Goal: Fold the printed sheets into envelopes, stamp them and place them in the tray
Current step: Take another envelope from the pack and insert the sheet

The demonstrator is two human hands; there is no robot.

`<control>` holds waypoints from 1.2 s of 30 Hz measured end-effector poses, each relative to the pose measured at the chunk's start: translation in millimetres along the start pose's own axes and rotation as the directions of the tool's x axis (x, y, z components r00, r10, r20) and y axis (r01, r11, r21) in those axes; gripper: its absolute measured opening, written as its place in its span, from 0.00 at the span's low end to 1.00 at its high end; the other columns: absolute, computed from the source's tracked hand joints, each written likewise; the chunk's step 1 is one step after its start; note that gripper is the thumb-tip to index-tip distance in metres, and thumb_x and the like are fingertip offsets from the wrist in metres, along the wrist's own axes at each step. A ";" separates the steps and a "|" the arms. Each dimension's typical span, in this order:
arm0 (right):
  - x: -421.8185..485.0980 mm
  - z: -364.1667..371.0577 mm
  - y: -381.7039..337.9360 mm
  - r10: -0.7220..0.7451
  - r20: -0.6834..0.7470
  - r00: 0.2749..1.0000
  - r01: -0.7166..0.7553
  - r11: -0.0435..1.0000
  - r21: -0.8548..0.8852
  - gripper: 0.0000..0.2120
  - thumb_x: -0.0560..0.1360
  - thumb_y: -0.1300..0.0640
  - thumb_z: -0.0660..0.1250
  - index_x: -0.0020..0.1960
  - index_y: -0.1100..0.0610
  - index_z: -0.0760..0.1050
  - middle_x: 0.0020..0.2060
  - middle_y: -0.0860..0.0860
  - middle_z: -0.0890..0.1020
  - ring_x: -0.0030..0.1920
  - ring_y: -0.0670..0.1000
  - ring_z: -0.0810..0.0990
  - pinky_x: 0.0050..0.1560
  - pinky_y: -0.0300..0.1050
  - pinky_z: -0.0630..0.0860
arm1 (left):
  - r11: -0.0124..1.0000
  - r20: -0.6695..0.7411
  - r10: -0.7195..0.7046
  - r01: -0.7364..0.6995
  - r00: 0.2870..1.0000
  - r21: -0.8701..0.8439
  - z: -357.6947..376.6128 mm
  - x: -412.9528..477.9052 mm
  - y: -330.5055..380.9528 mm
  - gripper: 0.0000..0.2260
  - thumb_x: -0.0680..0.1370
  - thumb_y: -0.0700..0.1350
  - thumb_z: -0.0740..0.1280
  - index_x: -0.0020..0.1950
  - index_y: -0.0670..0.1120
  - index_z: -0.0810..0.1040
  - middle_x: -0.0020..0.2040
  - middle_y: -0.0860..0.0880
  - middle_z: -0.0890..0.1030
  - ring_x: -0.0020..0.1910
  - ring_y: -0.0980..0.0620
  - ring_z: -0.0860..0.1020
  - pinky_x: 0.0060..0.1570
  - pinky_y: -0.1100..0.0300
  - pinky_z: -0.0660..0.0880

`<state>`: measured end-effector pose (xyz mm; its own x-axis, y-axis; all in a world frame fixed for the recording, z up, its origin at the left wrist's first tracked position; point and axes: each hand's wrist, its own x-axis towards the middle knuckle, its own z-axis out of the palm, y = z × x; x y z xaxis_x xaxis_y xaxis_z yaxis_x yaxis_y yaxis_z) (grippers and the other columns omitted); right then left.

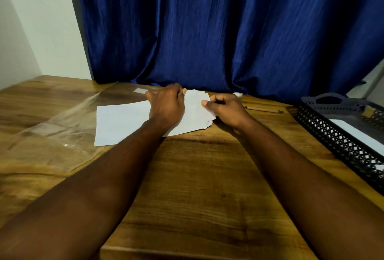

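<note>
Wooden counter (197, 176) fronts a pleated blue curtain (207, 31). White rectangular paper sheets (120, 122) lie flat at its far middle, long axis left-right. Left grip (166, 105) curls round their far edge; right grip (226, 110) pinches their right end. Black mesh tray (332, 135) sits right, well apart.

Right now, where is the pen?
In the head view the pen lies on the wooden table, on the right side, between the right hand, which pinches the white sheets, and the black tray.
</note>
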<state>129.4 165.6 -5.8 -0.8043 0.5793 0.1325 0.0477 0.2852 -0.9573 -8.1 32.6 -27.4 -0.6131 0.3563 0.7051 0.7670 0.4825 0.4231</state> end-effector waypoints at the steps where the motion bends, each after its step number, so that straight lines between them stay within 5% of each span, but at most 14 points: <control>1: -1.1 4.8 0.0 -0.025 -0.008 1.000 0.025 0.999 -0.043 0.10 0.80 0.55 0.75 0.59 0.56 0.85 0.49 0.50 0.87 0.50 0.49 0.87 0.41 0.40 0.80 | 1.000 0.000 0.000 0.000 1.000 0.008 0.2 0.2 0.4 0.12 0.87 0.50 0.57 0.50 0.50 0.77 0.44 0.54 0.78 0.45 0.48 0.76 0.54 0.51 0.55; 4: -2.4 16.3 -3.0 -0.076 -0.005 0.997 0.075 0.991 -0.108 0.13 0.82 0.55 0.71 0.64 0.59 0.83 0.49 0.46 0.85 0.48 0.45 0.84 0.48 0.43 0.81 | 1.000 -0.014 -0.020 0.020 1.000 -0.001 0.7 0.8 -1.0 0.12 0.87 0.49 0.57 0.50 0.50 0.77 0.43 0.53 0.79 0.45 0.49 0.76 0.54 0.51 0.55; 7: -1.3 14.2 -11.0 0.103 0.034 0.994 -0.106 0.989 0.099 0.10 0.86 0.55 0.65 0.59 0.59 0.83 0.46 0.51 0.87 0.43 0.48 0.85 0.42 0.40 0.79 | 0.999 -0.019 -0.036 0.036 0.999 -0.022 0.5 -0.2 -0.6 0.12 0.87 0.49 0.57 0.48 0.50 0.76 0.42 0.53 0.79 0.43 0.49 0.76 0.53 0.51 0.56; 10: 6.5 4.2 -4.8 0.212 0.051 0.976 -0.214 0.976 0.043 0.13 0.86 0.51 0.63 0.58 0.57 0.83 0.45 0.53 0.83 0.46 0.54 0.77 0.46 0.48 0.70 | 0.999 -0.006 -0.031 0.031 1.000 -0.025 1.3 -2.3 1.4 0.11 0.87 0.50 0.57 0.48 0.52 0.75 0.42 0.53 0.79 0.43 0.50 0.75 0.56 0.48 0.58; 16: 10.2 -0.8 1.6 0.171 0.078 0.982 -0.177 0.981 0.074 0.12 0.82 0.57 0.72 0.65 0.56 0.82 0.49 0.51 0.89 0.44 0.47 0.85 0.41 0.40 0.78 | 0.999 0.019 -0.024 0.025 1.000 -0.027 -0.5 -2.0 3.0 0.11 0.87 0.49 0.57 0.49 0.52 0.75 0.43 0.52 0.79 0.45 0.50 0.75 0.56 0.48 0.58; 20: 12.7 5.9 6.7 0.114 0.056 0.992 -0.118 0.990 0.071 0.20 0.76 0.59 0.78 0.66 0.60 0.81 0.57 0.54 0.88 0.55 0.52 0.88 0.56 0.47 0.85 | 0.999 0.029 -0.024 0.025 0.999 -0.035 -1.9 -2.2 3.0 0.10 0.87 0.49 0.58 0.49 0.52 0.76 0.44 0.52 0.79 0.46 0.50 0.75 0.58 0.48 0.58; 24: 8.6 13.6 7.5 0.061 0.063 0.996 -0.066 0.995 0.079 0.12 0.79 0.63 0.75 0.62 0.61 0.84 0.50 0.53 0.88 0.47 0.49 0.88 0.45 0.40 0.84 | 0.999 0.022 -0.007 0.007 1.000 -0.042 -1.9 -4.7 6.5 0.11 0.88 0.50 0.56 0.49 0.53 0.74 0.43 0.53 0.78 0.45 0.50 0.75 0.58 0.47 0.60; 28: 7.1 14.9 8.3 0.059 0.197 0.979 -0.073 0.996 0.060 0.06 0.82 0.62 0.70 0.52 0.60 0.87 0.49 0.56 0.89 0.47 0.53 0.86 0.51 0.50 0.79 | 0.998 -0.014 0.038 -0.038 0.999 -0.040 -2.3 -6.3 8.7 0.12 0.88 0.51 0.55 0.48 0.52 0.74 0.42 0.53 0.78 0.43 0.49 0.75 0.54 0.50 0.58; 36: 8.3 -3.6 -1.9 0.136 0.069 0.988 -0.142 0.985 0.095 0.09 0.81 0.55 0.74 0.59 0.56 0.86 0.51 0.52 0.89 0.49 0.50 0.88 0.38 0.39 0.79 | 0.999 0.043 -0.001 0.002 0.999 -0.037 -2.7 -6.0 4.9 0.09 0.86 0.52 0.57 0.54 0.51 0.75 0.46 0.51 0.80 0.50 0.47 0.78 0.58 0.48 0.59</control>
<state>124.8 172.6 -2.0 -0.8292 0.5587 -0.0170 0.1050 0.1258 -0.9865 -0.2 30.6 -28.0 -0.6212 0.3902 0.6797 0.7721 0.4534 0.4453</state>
